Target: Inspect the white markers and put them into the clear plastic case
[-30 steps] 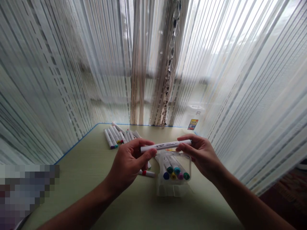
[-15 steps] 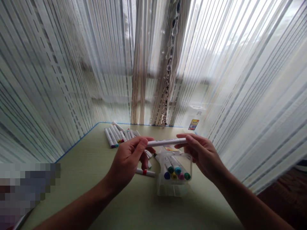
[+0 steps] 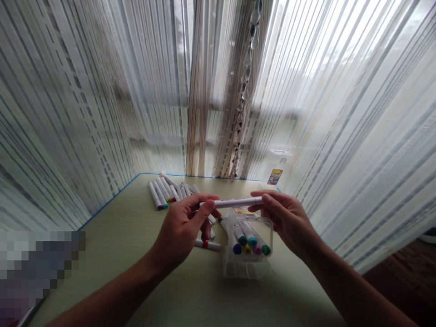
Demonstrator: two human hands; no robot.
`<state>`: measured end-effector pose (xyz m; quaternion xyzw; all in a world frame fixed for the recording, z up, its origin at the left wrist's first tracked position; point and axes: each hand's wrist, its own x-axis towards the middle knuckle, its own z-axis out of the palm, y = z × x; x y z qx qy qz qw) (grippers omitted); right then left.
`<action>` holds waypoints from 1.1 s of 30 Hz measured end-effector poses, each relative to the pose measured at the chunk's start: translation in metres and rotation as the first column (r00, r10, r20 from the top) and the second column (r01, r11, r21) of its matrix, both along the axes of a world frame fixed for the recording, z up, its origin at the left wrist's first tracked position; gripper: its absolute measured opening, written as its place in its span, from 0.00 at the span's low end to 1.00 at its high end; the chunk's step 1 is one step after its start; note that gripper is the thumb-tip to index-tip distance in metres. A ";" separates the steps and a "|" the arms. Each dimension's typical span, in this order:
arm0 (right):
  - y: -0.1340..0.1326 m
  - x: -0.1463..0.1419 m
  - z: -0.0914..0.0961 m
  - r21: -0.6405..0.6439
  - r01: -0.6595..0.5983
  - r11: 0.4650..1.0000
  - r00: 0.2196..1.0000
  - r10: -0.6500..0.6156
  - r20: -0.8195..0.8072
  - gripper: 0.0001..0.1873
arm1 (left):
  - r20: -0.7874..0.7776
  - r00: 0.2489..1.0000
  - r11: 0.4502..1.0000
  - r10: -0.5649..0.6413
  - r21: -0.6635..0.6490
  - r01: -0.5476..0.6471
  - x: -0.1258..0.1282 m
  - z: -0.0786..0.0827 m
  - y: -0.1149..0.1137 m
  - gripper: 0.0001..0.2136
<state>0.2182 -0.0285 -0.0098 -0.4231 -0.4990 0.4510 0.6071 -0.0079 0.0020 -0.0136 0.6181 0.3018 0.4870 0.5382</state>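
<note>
Above a pale green table point(image 3: 119, 236), my left hand point(image 3: 182, 227) and right hand point(image 3: 286, 211) pinch a white marker point(image 3: 238, 202) by its opposite ends, the barrel nearly level between them. Just below it, on the table, a clear case point(image 3: 248, 271) holds more markers point(image 3: 242, 230), blue, yellow, pink, green and teal ends facing me. Loose markers point(image 3: 164, 190) lie heaped past my left hand, toward the far edge; a red-banded marker point(image 3: 213, 245) rests just beside the case. Striped curtains point(image 3: 153, 91) hang behind, a yellow label point(image 3: 274, 176) showing near the table's far right corner.
</note>
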 end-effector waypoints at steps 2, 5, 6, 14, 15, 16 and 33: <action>-0.001 -0.001 0.002 -0.018 -0.016 1.000 0.999 0.015 -0.039 0.16 | 0.038 0.999 1.000 0.006 -0.010 -0.005 0.000 0.001 -0.001 0.16; -0.001 -0.001 0.003 -0.026 -0.027 0.999 0.998 0.025 -0.063 0.18 | 0.089 0.996 0.999 0.008 -0.043 -0.004 0.001 0.001 -0.002 0.17; -0.001 -0.001 0.003 -0.026 -0.027 0.999 0.998 0.025 -0.064 0.18 | 0.098 0.995 0.999 0.009 -0.050 -0.004 0.001 0.001 -0.002 0.17; 0.002 0.001 0.000 0.011 0.009 1.000 1.000 -0.009 -0.015 0.17 | 0.040 0.999 1.000 -0.008 -0.018 0.008 0.001 0.000 0.001 0.16; 0.002 0.001 0.000 0.025 0.010 1.000 1.000 -0.010 -0.008 0.17 | 0.020 1.000 1.000 -0.003 -0.011 0.003 0.000 0.000 0.001 0.16; 0.002 0.001 -0.001 0.038 0.011 0.999 1.000 -0.010 -0.004 0.16 | 0.000 1.000 1.000 0.003 -0.007 -0.003 0.000 0.000 0.001 0.15; 0.003 0.003 -0.006 0.011 -0.007 1.000 1.000 0.007 0.019 0.12 | -0.105 0.994 1.000 -0.010 0.009 0.011 -0.002 -0.004 0.000 0.14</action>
